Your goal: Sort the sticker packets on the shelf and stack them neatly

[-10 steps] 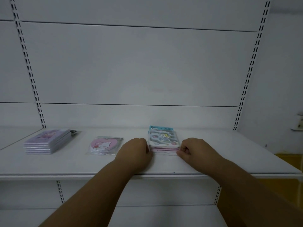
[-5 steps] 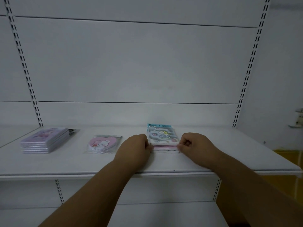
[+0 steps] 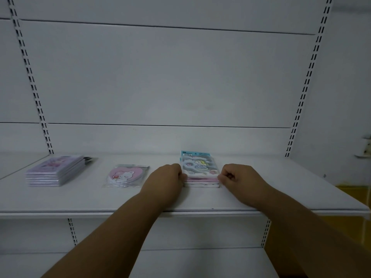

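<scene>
**Both hands squared against the middle stack**

From the head camera I count three groups of sticker packets on one white shelf [image 3: 281,189]. Between my hands sits the middle stack [image 3: 200,173], about four or five packets deep, its top packet carrying a blue header and cartoon shapes. My left hand [image 3: 164,181] has its fingers curled in, knuckles pressed to the stack's left edge; I cannot tell whether the fingertips hook under anything. My right hand [image 3: 239,177] is likewise curled, its knuckles against the stack's right edge.

Just left of my left hand lies one single pink heart packet [image 3: 125,175], flat and not touching my hand. Farther left, well apart, is the purple stack [image 3: 55,171], roughly six packets, with a darker corner poking out behind it.

The stack stands near the middle of the shelf's depth, with bare board in front of my wrists up to the front lip [image 3: 60,214], and a wide bare stretch right of my right hand.
</scene>
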Available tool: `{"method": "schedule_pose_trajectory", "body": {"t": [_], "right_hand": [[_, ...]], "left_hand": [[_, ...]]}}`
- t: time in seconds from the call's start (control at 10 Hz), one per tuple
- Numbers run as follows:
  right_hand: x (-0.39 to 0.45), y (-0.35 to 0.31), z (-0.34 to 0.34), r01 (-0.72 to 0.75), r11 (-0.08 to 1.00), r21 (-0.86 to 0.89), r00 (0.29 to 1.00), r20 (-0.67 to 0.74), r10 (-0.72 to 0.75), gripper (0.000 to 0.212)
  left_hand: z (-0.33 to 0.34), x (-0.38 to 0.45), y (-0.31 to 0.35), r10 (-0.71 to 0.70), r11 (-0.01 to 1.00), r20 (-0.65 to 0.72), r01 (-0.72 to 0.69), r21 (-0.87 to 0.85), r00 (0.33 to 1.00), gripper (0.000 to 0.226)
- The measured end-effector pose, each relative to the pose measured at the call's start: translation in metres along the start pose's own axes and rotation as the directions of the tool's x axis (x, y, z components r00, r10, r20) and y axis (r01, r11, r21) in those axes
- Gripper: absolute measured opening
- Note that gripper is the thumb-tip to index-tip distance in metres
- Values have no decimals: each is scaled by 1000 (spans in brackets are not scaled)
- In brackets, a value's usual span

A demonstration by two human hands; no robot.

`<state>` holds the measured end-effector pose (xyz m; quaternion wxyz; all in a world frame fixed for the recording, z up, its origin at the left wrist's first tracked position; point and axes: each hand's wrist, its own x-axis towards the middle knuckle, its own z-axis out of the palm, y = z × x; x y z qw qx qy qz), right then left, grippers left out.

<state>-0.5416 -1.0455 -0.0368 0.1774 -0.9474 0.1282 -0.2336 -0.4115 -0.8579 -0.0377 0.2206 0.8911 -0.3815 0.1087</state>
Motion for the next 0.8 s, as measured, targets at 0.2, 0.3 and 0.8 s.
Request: {"method": "schedule_pose_trajectory", "body": {"t": [0.2,0.3,0.8], "right_hand": [[8,4,-5,-98,992,81,995,-6,99,33],[30,0,-11,-249,933,260,968,38,248,32],[74,-10,6,-398,917,12,903,184,389,42]], "left_hand": [[-5,9,-6,-145,979,44,150,-136,988,33],[-12,32,-6,-252,940,111,271,-210,961,16],[5,72,0,-349,887,222,397,-236,910,23]]}}
